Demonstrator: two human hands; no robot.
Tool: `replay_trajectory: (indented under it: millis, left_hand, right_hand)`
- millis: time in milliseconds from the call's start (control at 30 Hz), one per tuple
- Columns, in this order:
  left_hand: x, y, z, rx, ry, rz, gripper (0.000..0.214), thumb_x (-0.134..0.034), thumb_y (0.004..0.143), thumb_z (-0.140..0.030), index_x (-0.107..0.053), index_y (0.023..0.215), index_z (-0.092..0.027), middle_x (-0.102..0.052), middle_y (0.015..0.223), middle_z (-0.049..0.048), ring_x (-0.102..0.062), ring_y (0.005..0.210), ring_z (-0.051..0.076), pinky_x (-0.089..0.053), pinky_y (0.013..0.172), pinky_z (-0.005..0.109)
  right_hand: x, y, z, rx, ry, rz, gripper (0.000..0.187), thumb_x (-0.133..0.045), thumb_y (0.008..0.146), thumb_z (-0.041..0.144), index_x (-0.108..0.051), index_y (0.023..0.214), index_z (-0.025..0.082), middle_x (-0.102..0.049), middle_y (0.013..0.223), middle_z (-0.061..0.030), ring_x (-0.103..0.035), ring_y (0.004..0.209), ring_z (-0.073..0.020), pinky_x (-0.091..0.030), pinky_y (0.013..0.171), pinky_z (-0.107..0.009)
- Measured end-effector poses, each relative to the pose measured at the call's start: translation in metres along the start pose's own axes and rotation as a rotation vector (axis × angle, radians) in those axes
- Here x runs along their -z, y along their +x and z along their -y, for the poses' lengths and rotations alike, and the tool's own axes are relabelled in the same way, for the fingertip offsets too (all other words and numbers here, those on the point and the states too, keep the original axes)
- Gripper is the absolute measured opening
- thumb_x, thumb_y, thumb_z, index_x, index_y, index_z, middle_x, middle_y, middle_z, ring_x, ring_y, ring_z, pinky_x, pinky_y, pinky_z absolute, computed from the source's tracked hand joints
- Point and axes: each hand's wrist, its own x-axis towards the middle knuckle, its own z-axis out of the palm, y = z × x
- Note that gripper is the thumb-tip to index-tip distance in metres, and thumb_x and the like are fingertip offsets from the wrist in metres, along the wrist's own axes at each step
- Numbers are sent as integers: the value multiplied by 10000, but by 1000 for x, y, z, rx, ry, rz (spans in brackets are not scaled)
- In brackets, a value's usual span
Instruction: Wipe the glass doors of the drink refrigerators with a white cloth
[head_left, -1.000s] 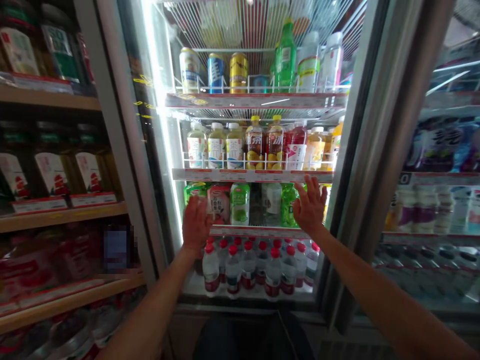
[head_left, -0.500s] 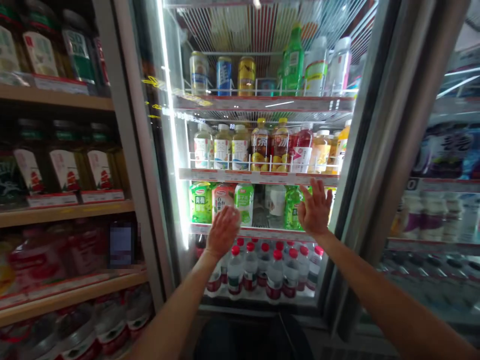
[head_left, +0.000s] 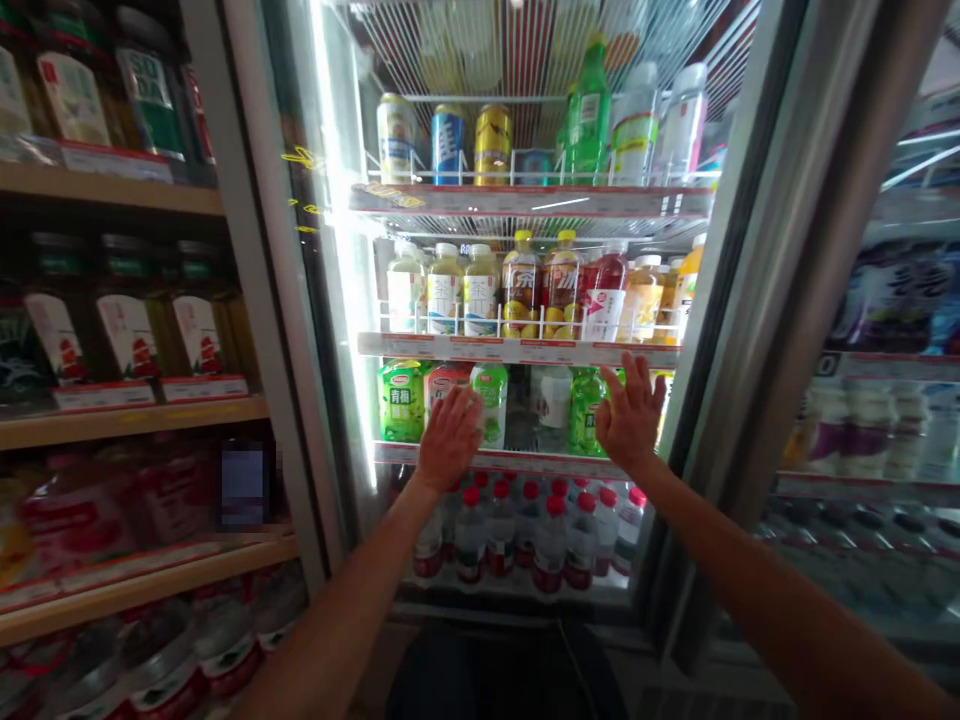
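Note:
Both my hands are raised in front of a lit drinks fridge and hold nothing that I can see. My left hand [head_left: 452,438], fingers stretched out, covers part of a red-labelled drink [head_left: 444,376] on the lower shelf. Just right of it stands a green-labelled bottle [head_left: 490,404]. My right hand [head_left: 632,418] has its fingers spread in front of a green-labelled drink [head_left: 586,412]. Between the hands sits a clear bottle with a pale label [head_left: 553,400]. Whether either hand touches anything I cannot tell.
Tea bottles [head_left: 522,285] line the shelf above, with cans [head_left: 448,145] higher up. Red-capped water bottles [head_left: 553,545] fill the bottom. A metal frame [head_left: 780,330] edges the fridge at right; a wooden shelf [head_left: 135,425] of bottles is at left.
My left hand has risen slightly towards the lower shelf's drinks. The right hand stays almost where it was, fingers still spread. The view has shifted a little.

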Motion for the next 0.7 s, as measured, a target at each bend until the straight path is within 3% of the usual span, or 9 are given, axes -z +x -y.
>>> replay_trajectory:
  millis: [67,133,200,300,433,500,567,633,700]
  left_hand:
    - [15,-9,32,149,30,-88,526,-419,870,-234,-304,1373,-130,-277,1462,179,-146,1391,260,-223,1115,476]
    - [27,-15,59,386,67,-187,510,-400,879,-244,-314,1364,-114,-235,1474,190,-140,1393,262,-206,1120,483]
    - [29,-15,66,494,86,-235,500,-394,881,-246,-323,1360,-121,-233,1476,183,-149,1393,253,-201,1124,480]
    - [14,-5,32,348,46,-181,533,-411,870,-226,-284,1384,-162,-230,1487,150,-128,1397,244,-215,1120,483]
    - [-12,9,-33,-101,-88,65,538,-441,850,-195,-313,1373,-212,-402,1411,99,-202,1379,218,-296,1093,433]
    - [-13,11,-38,-164,-74,78,528,-455,845,-196,-337,1359,-221,-450,1378,85,-242,1366,201,-327,1080,393]
    - [-5,9,-18,-118,-40,25,539,-467,844,-204,-327,1364,-231,-413,1406,87,-238,1368,200,-331,1078,389]
    - [8,7,15,6,-3,-65,560,-456,850,-202,-286,1384,-193,-286,1468,139,-155,1390,243,-285,1094,463]
    - [19,8,40,269,60,-194,536,-434,863,-212,-295,1379,-170,-224,1488,156,-134,1395,245,-237,1114,478]
  right_hand:
    - [0,0,1,-1,3,0,478,-429,814,178,-436,1292,183,-325,1453,-119,-226,1372,-247,-171,1094,-505]
    - [0,0,1,0,6,-16,481,-441,806,169,-442,1287,172,-335,1446,-128,-222,1373,-248,-160,1098,-506]
    - [0,1,2,2,7,-26,474,-444,803,169,-451,1277,165,-346,1438,-134,-221,1373,-253,-161,1096,-512]
    - [0,1,3,0,-2,-13,462,-434,807,175,-457,1268,163,-353,1433,-133,-229,1369,-258,-178,1088,-519]
    - [0,0,2,-7,-8,-3,461,-430,813,179,-456,1273,163,-332,1446,-132,-227,1369,-261,-158,1093,-518]
    - [1,0,2,-1,-4,-5,469,-430,814,175,-446,1282,170,-323,1453,-126,-223,1371,-254,-157,1095,-510]
    - [1,1,2,6,-2,-9,471,-431,813,176,-439,1284,177,-331,1449,-121,-225,1372,-247,-168,1095,-501]
    - [0,1,2,-4,-2,-6,468,-430,813,180,-440,1280,184,-340,1443,-118,-224,1373,-243,-169,1096,-498]
    - [0,0,2,-27,-2,7,468,-427,810,186,-444,1278,190,-343,1442,-116,-217,1375,-244,-157,1098,-507]
